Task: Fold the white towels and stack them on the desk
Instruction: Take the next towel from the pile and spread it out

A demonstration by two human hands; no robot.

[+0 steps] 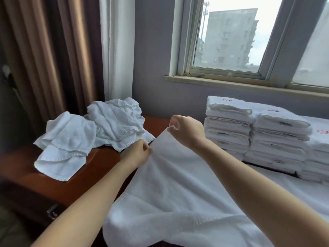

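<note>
**At frame centre, one towel edge pinched by both hands**

Between the thumb and curled fingers [175,126] of the right hand [187,131], a corner of the white towel [178,186] is pinched and held up. The same edge is gripped by the closed fingers [146,148] of the left hand [136,153], which sits lower and further left. Only a short stretch of edge is left between the two hands, and it slopes up from left to right.

From that edge the towel falls away toward the lower frame, so its long axis is taken to run from the fingers down toward the viewer. Its near end is spread slack and rumpled across the bottom centre. No fold is yet seen in it. The cloth looks thick, soft and plain white, with a stitched hem showing at the lower left.

Further out, the loose heap [92,132] of crumpled white towels is seen at left of centre on the brown wooden table [23,177], nearer the left hand. The folded stacks [258,138] are set at the right on a white-covered surface [293,193], nearer the right hand. It cannot be told whether that surface is part of the table. A window [231,41] fills the upper right.
</note>
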